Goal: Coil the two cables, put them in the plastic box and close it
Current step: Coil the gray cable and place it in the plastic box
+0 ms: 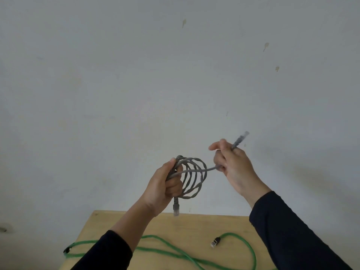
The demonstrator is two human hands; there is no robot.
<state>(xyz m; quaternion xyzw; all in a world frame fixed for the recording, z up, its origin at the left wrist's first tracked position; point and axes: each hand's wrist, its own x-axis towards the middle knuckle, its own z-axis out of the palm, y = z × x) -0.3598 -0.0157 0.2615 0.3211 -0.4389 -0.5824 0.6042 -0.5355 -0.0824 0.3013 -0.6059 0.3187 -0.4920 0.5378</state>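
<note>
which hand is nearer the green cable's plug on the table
Right. The right hand is up and slightly right of the plug; the left hand is farther, up-left.

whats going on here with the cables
A person is coiling a thin grey network cable in the air above a light wooden table. The left hand grips the gathered loops, with one plug hanging below it; the right hand holds the free end, its plug sticking up. A long green network cable lies loose and uncoiled on the table. No plastic box is in view.
</note>
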